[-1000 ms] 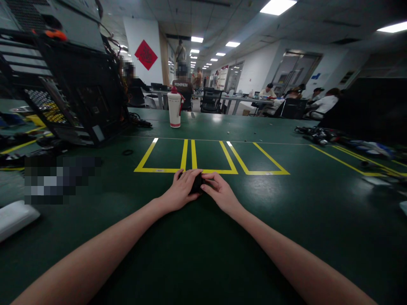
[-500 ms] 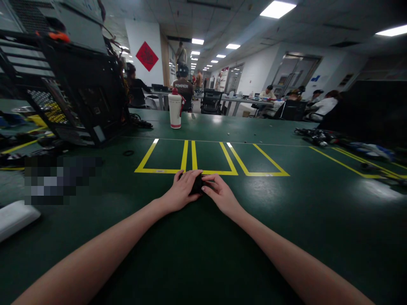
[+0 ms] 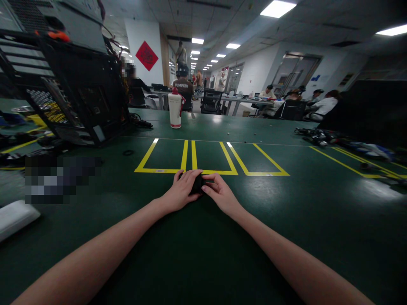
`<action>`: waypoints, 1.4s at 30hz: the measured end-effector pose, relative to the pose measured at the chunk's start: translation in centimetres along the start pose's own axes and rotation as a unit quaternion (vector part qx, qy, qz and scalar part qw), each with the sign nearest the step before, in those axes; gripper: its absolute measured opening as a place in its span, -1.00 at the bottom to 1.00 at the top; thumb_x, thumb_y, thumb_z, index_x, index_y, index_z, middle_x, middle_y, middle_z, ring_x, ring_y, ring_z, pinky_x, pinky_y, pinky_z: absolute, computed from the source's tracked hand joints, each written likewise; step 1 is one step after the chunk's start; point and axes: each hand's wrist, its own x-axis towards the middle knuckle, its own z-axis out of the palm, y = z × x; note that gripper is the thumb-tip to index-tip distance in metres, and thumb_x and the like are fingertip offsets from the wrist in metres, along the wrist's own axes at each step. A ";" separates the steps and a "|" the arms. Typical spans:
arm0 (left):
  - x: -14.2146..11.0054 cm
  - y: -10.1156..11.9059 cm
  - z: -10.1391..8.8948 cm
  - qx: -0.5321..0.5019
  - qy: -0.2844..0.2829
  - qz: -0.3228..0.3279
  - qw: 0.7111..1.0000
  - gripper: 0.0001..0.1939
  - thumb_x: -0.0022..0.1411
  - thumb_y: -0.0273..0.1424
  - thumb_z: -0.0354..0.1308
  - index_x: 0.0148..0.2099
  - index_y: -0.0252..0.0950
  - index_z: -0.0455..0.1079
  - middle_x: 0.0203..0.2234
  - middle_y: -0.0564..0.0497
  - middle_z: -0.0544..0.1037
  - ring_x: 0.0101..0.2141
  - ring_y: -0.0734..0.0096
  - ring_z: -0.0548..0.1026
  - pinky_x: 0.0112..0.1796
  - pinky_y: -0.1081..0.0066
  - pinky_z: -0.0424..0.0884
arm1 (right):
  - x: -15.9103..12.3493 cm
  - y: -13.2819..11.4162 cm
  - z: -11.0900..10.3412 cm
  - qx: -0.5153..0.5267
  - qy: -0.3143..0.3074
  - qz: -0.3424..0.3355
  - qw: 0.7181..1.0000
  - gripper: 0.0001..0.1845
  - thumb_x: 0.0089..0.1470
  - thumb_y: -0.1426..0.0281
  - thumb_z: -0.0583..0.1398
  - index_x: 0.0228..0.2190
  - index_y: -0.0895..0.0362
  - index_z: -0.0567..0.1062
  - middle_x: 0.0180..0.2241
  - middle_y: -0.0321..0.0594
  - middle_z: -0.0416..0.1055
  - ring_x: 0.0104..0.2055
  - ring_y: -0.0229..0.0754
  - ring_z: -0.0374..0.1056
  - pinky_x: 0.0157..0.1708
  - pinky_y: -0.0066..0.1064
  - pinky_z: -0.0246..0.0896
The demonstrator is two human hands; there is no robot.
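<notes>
A small black object (image 3: 197, 184) rests on the green tabletop (image 3: 197, 245) in the middle of the head view, just on the near side of the yellow tape outlines. My left hand (image 3: 182, 189) is closed over it from the left, fingers across its top and thumb along its near side. Much of the object is covered, so its exact kind does not show. At its right end, my right hand (image 3: 219, 191) has thumb and fingertips bent close together against it. Whether those fingertips pinch a part of it is too small to make out.
Yellow tape (image 3: 216, 172) marks several outlines beyond my hands. Behind them stands a white bottle (image 3: 175, 110) with a red lid. An open black computer case (image 3: 85, 93) is at the left, near a black ring (image 3: 128, 153). Cables (image 3: 318, 137) lie at the right.
</notes>
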 end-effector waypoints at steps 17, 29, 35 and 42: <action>0.0 0.1 -0.2 -0.001 -0.007 -0.002 1.000 -0.41 0.10 -0.41 0.06 0.13 -0.18 -0.14 0.03 -0.07 0.20 0.05 0.25 0.15 0.08 0.09 -0.14 | 0.1 0.0 -0.2 0.003 -0.012 0.011 1.000 -0.67 -0.02 0.44 0.13 -0.15 0.04 0.28 -0.09 -0.23 0.25 -0.02 -0.17 0.23 -0.01 -0.24 0.15; -0.1 0.2 -0.2 0.000 -0.005 0.000 1.000 -0.40 0.10 -0.41 0.06 0.12 -0.18 -0.15 0.02 -0.07 0.20 0.05 0.24 0.16 0.08 0.08 -0.14 | -0.1 -0.2 0.0 0.013 -0.006 -0.001 1.000 -0.77 -0.04 0.45 0.14 -0.25 0.06 0.32 -0.16 -0.26 0.27 -0.01 -0.18 0.21 -0.01 -0.27 0.17; 0.0 0.1 -0.1 0.005 -0.002 -0.002 1.000 -0.39 0.09 -0.41 0.07 0.12 -0.18 -0.14 0.02 -0.08 0.21 0.05 0.23 0.16 0.08 0.08 -0.12 | 0.3 0.1 -0.2 0.013 -0.014 0.016 1.000 -0.60 -0.05 0.46 0.14 -0.12 0.05 0.26 -0.05 -0.20 0.22 0.00 -0.16 0.21 0.03 -0.21 0.11; 0.0 0.1 -0.1 0.004 -0.002 -0.002 1.000 -0.38 0.08 -0.43 0.08 0.12 -0.18 -0.14 0.02 -0.07 0.21 0.05 0.24 0.16 0.08 0.08 -0.14 | 0.0 0.3 0.1 0.044 -0.008 -0.004 0.999 -0.75 -0.05 0.43 0.15 -0.25 0.05 0.29 -0.13 -0.26 0.25 0.00 -0.17 0.21 0.01 -0.23 0.13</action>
